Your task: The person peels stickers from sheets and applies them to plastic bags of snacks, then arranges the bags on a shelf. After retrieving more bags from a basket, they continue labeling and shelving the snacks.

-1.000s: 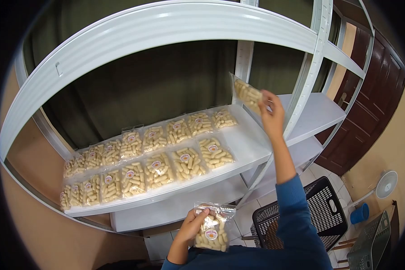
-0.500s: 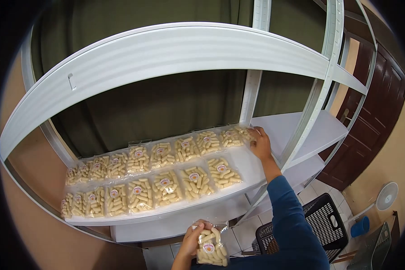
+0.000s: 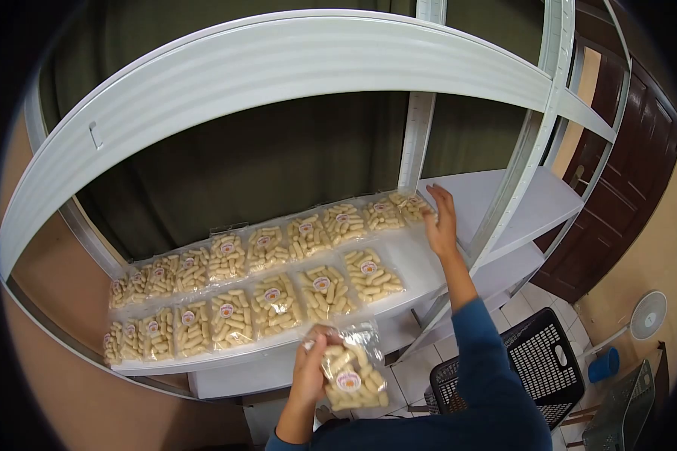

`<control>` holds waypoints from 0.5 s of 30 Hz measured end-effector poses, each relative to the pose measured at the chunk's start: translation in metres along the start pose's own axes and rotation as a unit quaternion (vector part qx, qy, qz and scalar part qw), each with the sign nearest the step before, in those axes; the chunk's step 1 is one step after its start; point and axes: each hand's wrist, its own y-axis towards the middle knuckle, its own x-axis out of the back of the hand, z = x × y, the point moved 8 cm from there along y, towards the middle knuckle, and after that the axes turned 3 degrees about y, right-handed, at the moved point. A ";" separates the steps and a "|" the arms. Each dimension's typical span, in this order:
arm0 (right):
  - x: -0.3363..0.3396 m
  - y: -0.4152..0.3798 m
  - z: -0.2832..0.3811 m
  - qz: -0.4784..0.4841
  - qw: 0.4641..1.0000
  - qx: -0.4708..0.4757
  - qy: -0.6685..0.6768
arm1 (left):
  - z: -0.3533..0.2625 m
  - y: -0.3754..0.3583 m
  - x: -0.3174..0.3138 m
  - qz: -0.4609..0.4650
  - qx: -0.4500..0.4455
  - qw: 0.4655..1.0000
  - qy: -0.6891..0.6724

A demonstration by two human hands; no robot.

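Clear plastic bags of pale, finger-shaped snacks stand in two rows on a white shelf (image 3: 414,263). Each visible label is a small round sticker. At the right end of the back row is a snack bag (image 3: 411,207), and my right hand (image 3: 442,218) hovers just beside it with fingers apart, holding nothing. In front of the shelf, my left hand (image 3: 310,370) grips another snack bag (image 3: 353,379) by its left side, label facing me. The front row ends at a labelled snack bag (image 3: 370,276), with bare shelf surface to its right.
A white upper shelf edge (image 3: 278,56) arches above the bags, and a metal upright (image 3: 515,177) stands right of my right hand. Below right are a black plastic basket (image 3: 545,361), a blue bin (image 3: 603,365) and a fan (image 3: 648,316). A dark curtain (image 3: 263,165) hangs behind.
My right hand has come off the bag at the back row's right end, its fingers now raised and spread. My left hand has lifted its snack bag upward toward the shelf.
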 end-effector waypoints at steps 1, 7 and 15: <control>0.004 -0.007 0.013 0.024 0.986 -0.078 0.142 | -0.012 0.003 -0.002 -0.037 -0.038 0.999 -0.005; 0.001 -0.118 0.166 0.314 0.833 -0.143 0.433 | -0.017 0.025 -0.005 -0.119 -0.138 0.983 -0.028; 0.036 -0.081 0.077 0.016 0.911 -0.266 0.316 | -0.029 0.012 -0.027 -0.075 -0.265 0.950 0.148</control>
